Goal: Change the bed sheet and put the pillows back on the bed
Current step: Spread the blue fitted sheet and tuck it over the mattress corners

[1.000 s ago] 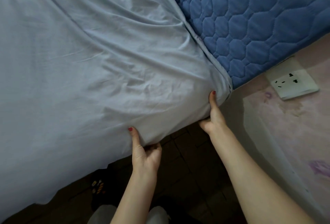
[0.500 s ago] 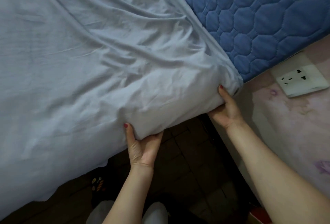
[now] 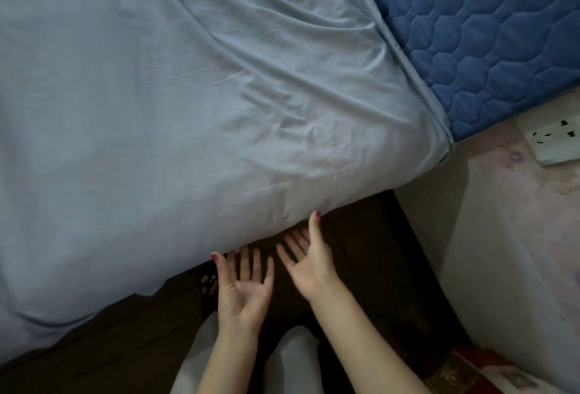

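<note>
Sheet point(image 3: 163, 117): pale blue, spread over most of the bed, wrinkles fanning toward the near corner. It now wraps that corner; lower edge hangs over the side, above the dark floor point(image 3: 376, 284). Half a second ago both hands had the corner fabric bunched in a grip; that bunch is gone and the fabric lies smoother over the corner.

Left hand point(image 3: 246, 291): off the sheet now. Palm up, fingers straight and spread, holding nothing. Thumb tip sits right at the hanging sheet edge; cannot tell if it touches. Earlier it was cupped under the corner, gripping cloth.

Right hand point(image 3: 309, 260): also released. Palm open, fingers spread, nothing held. Thumb points up and its tip meets the lower edge of the sheet at the corner; the fingers are clear of the fabric. Earlier it was further right, pinching the sheet near the wall-side edge; it has moved in beside the left hand, the two just apart.

Mattress pad point(image 3: 477, 39): dark blue, quilted, uncovered at the upper right. The sheet's hem runs diagonally along it down to the bed's edge by the wall.

Wall socket point(image 3: 555, 142): white, on the pinkish wall point(image 3: 508, 236) at right, near the pad's corner.

No pillows in view.
</note>
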